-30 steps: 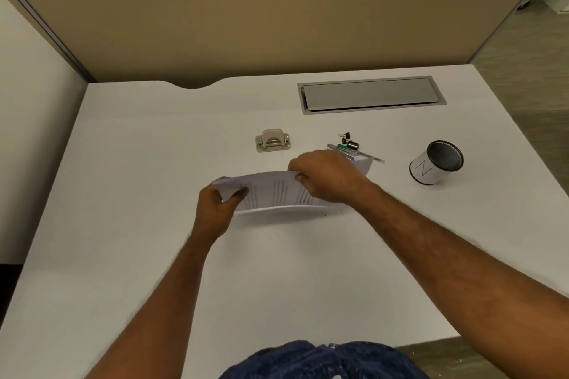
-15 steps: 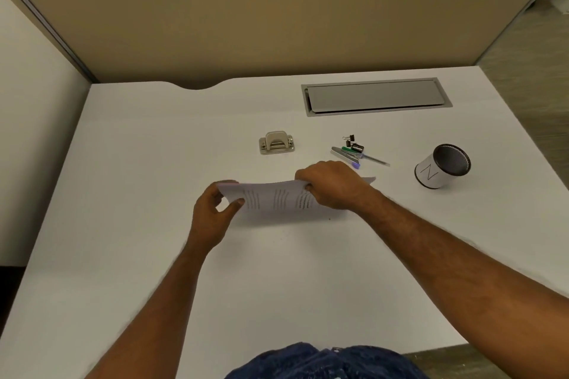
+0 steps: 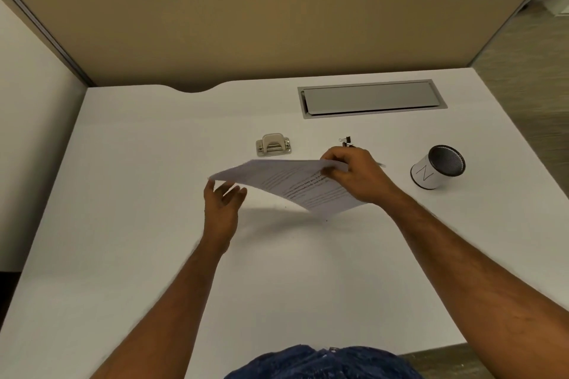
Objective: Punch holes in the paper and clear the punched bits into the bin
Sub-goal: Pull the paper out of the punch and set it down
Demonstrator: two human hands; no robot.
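Note:
A printed sheet of paper [image 3: 289, 181] hangs tilted above the white desk [image 3: 154, 255], casting a shadow below. My right hand [image 3: 357, 175] pinches its far right edge. Under the sheet's left corner is my left hand [image 3: 223, 200], fingers spread and holding nothing. Just beyond the paper, a small silver hole punch [image 3: 273, 145] sits on the desk. The bin [image 3: 437, 167], a small white cylinder with a dark mesh inside, leans on its side at the right.
A black binder clip [image 3: 346, 140] and pens lie behind my right hand, mostly hidden. A grey cable hatch [image 3: 371, 98] is set into the desk's far side. Tan partition walls close the back and left.
My left hand let go of the paper and opened. My right hand lifted the sheet off the desk and tilted it up.

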